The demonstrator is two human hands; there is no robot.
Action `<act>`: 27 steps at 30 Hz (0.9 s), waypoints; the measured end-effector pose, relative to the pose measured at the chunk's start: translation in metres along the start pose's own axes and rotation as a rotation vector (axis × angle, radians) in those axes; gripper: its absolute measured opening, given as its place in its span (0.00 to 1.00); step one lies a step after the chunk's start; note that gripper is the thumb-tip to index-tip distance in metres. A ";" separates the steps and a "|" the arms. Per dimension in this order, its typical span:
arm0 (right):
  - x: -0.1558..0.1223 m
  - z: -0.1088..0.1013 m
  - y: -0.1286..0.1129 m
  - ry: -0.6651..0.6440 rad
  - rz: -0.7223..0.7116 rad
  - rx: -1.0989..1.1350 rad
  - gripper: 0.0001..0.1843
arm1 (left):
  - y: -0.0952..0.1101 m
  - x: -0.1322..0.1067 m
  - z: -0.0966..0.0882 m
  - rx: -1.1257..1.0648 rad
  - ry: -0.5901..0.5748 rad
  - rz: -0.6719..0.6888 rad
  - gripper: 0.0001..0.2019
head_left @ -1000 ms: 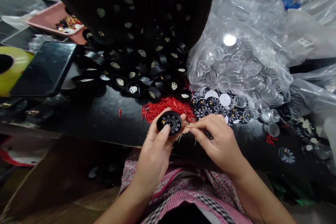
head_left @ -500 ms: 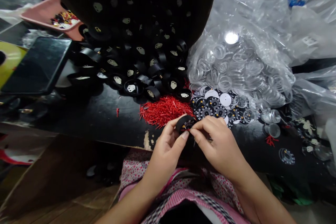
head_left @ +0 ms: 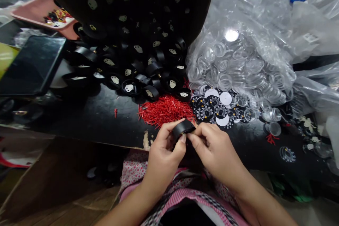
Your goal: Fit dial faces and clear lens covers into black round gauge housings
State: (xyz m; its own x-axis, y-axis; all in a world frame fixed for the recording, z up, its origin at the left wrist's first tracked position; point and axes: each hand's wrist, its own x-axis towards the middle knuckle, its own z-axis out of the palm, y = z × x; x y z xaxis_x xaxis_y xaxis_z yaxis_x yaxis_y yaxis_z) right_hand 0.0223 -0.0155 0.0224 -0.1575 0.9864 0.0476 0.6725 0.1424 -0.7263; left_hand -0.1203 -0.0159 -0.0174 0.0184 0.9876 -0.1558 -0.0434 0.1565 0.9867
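Observation:
My left hand (head_left: 164, 150) grips a round black gauge housing (head_left: 183, 128), tipped so its rim faces up, at the near edge of the black table (head_left: 87, 120). My right hand (head_left: 212, 144) pinches at the housing's face from the right, fingers closed; what it pinches is hidden. Just beyond my fingers lies a heap of small red needles (head_left: 165, 110). To its right lie several printed black-and-white dial discs (head_left: 212, 109).
A big pile of black housings (head_left: 132, 67) spills from a dark bag at the back. A clear plastic bag of transparent lenses (head_left: 238, 67) stands at the right, with loose lenses (head_left: 274, 129) near it. A dark phone (head_left: 31, 65) rests at the left, a pink tray (head_left: 42, 14) behind it.
The housing moved from my left toward the middle and tipped over, so its dial face no longer shows. My two hands have come together on it.

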 end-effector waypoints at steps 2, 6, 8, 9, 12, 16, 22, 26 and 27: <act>0.003 -0.002 0.002 0.001 -0.017 -0.025 0.14 | -0.003 0.002 -0.003 -0.115 -0.095 -0.137 0.11; 0.009 -0.005 0.009 0.049 -0.207 -0.156 0.04 | -0.005 0.006 -0.008 -0.288 -0.176 -0.306 0.18; 0.013 -0.003 0.012 0.052 -0.272 -0.268 0.06 | -0.004 0.005 -0.009 -0.259 -0.173 -0.297 0.19; 0.014 -0.002 0.013 0.051 -0.291 -0.325 0.07 | -0.004 0.005 -0.009 -0.221 -0.164 -0.290 0.20; 0.018 0.003 0.013 0.059 -0.330 -0.441 0.10 | -0.007 0.001 -0.005 -0.140 -0.101 -0.314 0.20; 0.015 0.008 0.005 0.121 -0.260 -0.436 0.11 | -0.018 -0.004 0.003 -0.222 -0.028 -0.379 0.21; 0.020 -0.019 0.021 0.017 -0.075 -0.122 0.06 | -0.021 0.001 0.003 -0.261 -0.045 -0.379 0.22; 0.057 -0.051 0.071 0.418 0.108 -0.339 0.12 | -0.023 0.005 0.008 -0.489 -0.040 -0.404 0.21; 0.067 -0.056 0.083 0.431 0.128 -0.378 0.15 | -0.025 0.005 0.011 -0.519 -0.040 -0.409 0.20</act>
State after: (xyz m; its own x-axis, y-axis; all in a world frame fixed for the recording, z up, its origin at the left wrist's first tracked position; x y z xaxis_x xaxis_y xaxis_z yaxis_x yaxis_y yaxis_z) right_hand 0.1076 0.0670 0.0036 0.1967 0.9309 0.3078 0.8906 -0.0384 -0.4531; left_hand -0.1079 -0.0152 -0.0427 0.1723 0.8479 -0.5013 -0.5003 0.5137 0.6970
